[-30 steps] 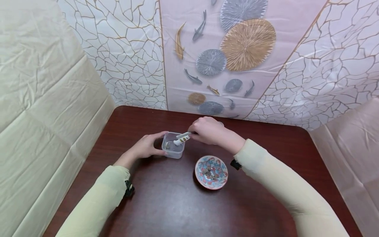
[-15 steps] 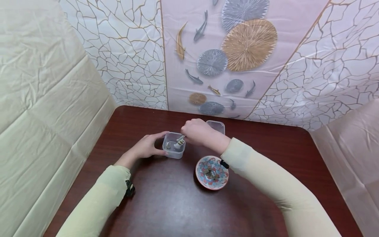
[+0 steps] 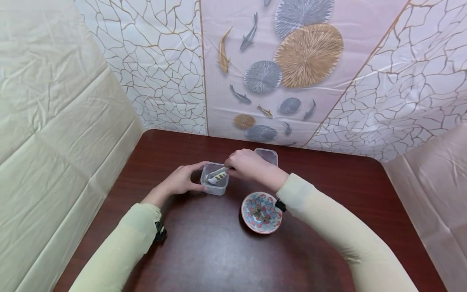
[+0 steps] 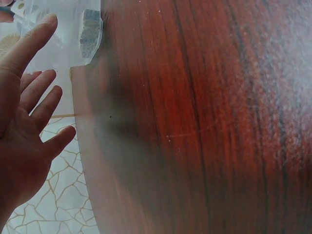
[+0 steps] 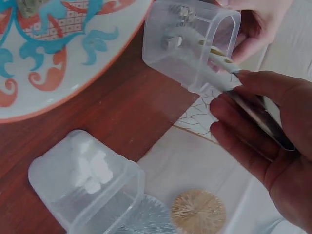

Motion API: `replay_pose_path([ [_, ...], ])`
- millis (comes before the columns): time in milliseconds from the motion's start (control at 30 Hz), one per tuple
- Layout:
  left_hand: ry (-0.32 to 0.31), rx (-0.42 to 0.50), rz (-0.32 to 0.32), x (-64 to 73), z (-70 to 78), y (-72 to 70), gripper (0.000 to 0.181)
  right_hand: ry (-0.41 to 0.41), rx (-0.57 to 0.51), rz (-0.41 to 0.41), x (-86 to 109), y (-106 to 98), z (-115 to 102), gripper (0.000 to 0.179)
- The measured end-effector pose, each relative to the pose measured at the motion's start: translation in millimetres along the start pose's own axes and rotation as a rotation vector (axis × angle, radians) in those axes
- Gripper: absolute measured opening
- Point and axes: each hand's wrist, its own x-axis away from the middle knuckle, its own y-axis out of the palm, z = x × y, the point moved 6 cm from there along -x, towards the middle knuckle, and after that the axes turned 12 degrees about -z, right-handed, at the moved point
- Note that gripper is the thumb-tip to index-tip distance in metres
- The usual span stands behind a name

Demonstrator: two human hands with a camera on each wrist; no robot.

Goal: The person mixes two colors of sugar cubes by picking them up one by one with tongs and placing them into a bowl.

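The left hand (image 3: 178,180) grips the tub (image 3: 215,190); the right hand (image 3: 246,163) grasps tongs (image 3: 219,176), tips inside the tub beside blocks (image 5: 171,42) (pinched yet or not, I can't tell). Best squeeze evenly, then lift clear of the tub's rim.

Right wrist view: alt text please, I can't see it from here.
The right hand holds tongs, tips inside a clear container with small grayish pieces, which the left hand grips. A red-and-blue patterned bowl fills the upper left; a second clear container with white pieces shows at lower left.
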Motion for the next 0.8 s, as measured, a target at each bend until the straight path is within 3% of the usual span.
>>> replay_pose_path([
  [133,0.012,0.004,-0.001,-0.3,0.3,0.1,0.088,-0.004,-0.038,0.018,5.5,-4,4,0.009],
  [333,0.000,0.007,0.007,0.2,-1.1,-1.2,0.089,0.022,0.032,-0.001,10.5,-13,3,0.014],
  [567,0.007,0.005,0.007,0.2,-1.2,-0.3,0.088,0.053,0.094,-0.051,1.0,-9,-5,0.019],
  [800,0.017,-0.007,0.011,0.5,1.5,0.5,0.087,0.045,0.125,-0.050,-5.8,-3,-9,0.017],
])
